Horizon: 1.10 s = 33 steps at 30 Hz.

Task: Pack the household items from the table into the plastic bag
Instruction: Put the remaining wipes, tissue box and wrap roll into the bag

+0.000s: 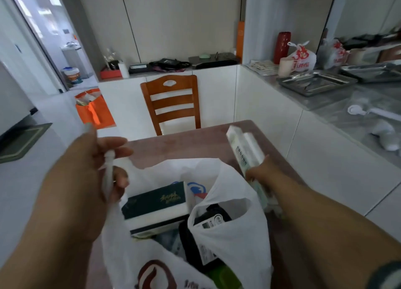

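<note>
A white plastic bag [230,243] with a red-brown logo stands open on the reddish table [173,145]. My left hand [86,180] grips the bag's left handle and holds it up. My right hand [258,176] holds a long white-and-green box [243,147] just beyond the bag's right rim, tilted away from me. Inside the bag lie a dark green and white box [156,204], a black item with a white label [208,221] and something green [223,275] near the bottom.
A wooden chair [173,104] stands at the table's far side. An orange bag [93,108] sits on the floor at left. The counter on the right carries metal trays [316,82], a tied plastic bag [301,56] and a red cylinder [282,48].
</note>
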Each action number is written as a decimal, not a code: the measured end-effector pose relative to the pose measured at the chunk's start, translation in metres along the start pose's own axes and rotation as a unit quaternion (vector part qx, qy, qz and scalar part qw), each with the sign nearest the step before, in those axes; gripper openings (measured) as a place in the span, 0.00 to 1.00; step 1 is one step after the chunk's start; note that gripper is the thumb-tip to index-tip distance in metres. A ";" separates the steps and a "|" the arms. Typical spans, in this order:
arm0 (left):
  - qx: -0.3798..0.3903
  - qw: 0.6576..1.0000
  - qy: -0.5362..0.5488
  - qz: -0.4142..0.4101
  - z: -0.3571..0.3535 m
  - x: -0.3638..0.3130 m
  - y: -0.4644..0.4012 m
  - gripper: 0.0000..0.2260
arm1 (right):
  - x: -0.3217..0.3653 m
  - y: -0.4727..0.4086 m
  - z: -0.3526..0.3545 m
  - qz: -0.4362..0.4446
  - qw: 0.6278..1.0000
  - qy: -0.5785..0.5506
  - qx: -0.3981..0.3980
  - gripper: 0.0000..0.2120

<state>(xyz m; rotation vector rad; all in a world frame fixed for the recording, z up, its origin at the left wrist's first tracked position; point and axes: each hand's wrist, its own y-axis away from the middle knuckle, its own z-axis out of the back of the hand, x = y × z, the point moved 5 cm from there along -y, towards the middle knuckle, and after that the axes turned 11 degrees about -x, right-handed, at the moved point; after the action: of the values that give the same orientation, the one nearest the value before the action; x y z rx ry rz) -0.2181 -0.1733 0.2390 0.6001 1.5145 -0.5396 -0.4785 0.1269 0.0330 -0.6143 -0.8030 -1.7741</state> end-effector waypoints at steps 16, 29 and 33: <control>-0.031 0.993 0.054 0.102 0.009 -0.018 0.014 0.25 | 0.213 0.241 0.024 0.212 0.774 -0.503 0.323 0.37; 0.030 0.987 0.102 0.123 0.063 -0.040 0.032 0.28 | 0.111 0.270 0.062 0.316 0.878 -0.134 0.334 0.50; 0.052 0.986 0.105 0.118 0.064 -0.041 0.042 0.29 | 0.072 0.269 0.077 0.352 0.889 0.051 0.289 0.57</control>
<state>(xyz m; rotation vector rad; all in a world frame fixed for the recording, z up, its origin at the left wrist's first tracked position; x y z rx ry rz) -0.1423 -0.1855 0.2792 0.9277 1.5911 -0.3826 -0.2446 0.0812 0.1966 -0.3354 -0.8419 -0.8336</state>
